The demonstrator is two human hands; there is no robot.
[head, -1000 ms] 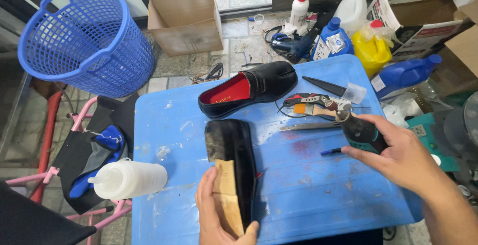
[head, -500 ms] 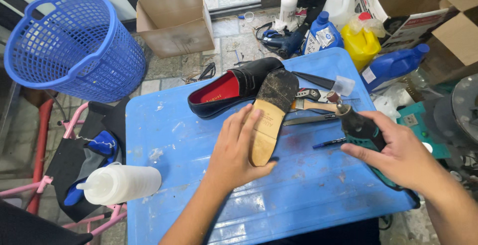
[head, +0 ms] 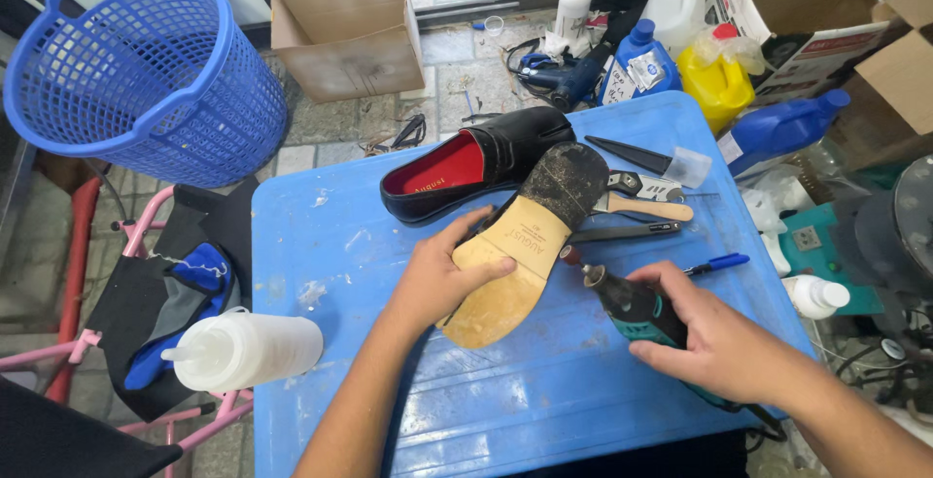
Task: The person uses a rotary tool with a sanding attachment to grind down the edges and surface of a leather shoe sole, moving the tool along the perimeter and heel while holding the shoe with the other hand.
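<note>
Left hand (head: 439, 279) fingers wrapped on the upturned shoe (head: 525, 245), sole up, same grip as half a second ago, shoe now tilted across the blue bench (head: 330, 245). Right hand (head: 714, 337) fingers closed round the rotary tool (head: 627, 305), tip now nearer the sole edge. Second shoe (head: 476, 162) unmoved behind.

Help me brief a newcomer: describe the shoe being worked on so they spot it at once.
On the blue table, look between the two hands. The left hand presses down a shoe lying sole up, tan with a worn black heel. The other shoe behind it sits upright, showing its red lining.
</note>
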